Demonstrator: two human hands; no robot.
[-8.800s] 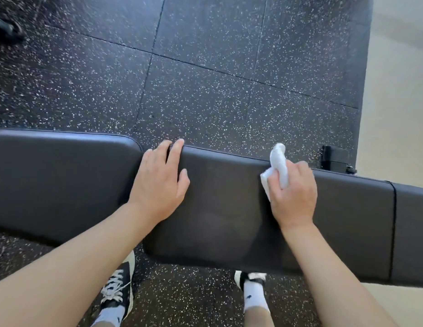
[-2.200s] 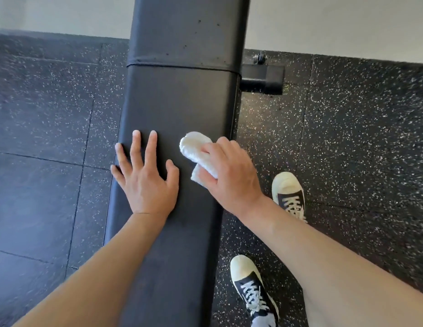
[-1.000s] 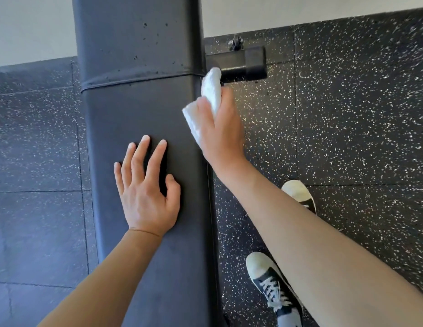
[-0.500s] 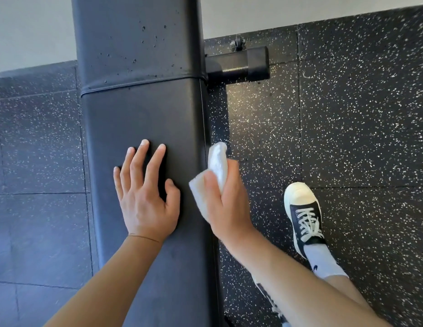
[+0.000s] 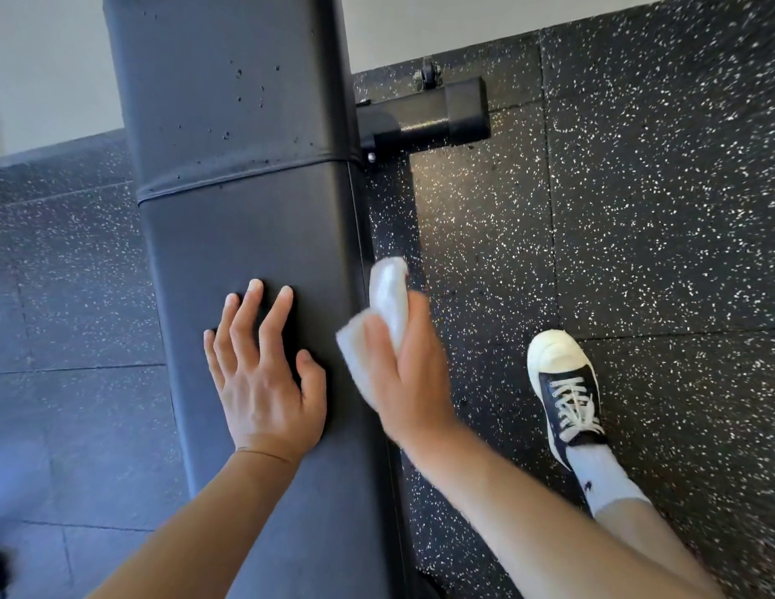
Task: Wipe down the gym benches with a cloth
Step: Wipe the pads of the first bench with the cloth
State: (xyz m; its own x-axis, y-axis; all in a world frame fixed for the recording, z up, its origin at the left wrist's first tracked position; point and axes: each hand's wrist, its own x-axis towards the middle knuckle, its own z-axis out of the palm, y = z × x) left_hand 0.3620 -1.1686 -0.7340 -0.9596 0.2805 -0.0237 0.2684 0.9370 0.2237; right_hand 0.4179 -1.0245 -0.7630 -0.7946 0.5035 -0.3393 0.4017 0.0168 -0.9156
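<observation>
A long black padded gym bench (image 5: 247, 227) runs from the bottom of the view up to the top, with a seam across it. My left hand (image 5: 264, 373) lies flat on the pad, fingers spread. My right hand (image 5: 407, 373) grips a folded white cloth (image 5: 388, 296) and presses it against the bench's right side edge. Part of the cloth is hidden under my fingers.
A black metal foot bar (image 5: 424, 118) with a small wheel sticks out to the right under the bench. Black speckled rubber floor tiles (image 5: 636, 188) surround it, meeting a pale floor (image 5: 420, 23) at the top. My right shoe (image 5: 565, 391) stands on the tiles beside the bench.
My right hand slid the cloth down the bench's right edge from near the seam toward me. The left hand stayed on the pad. My right foot stepped forward.
</observation>
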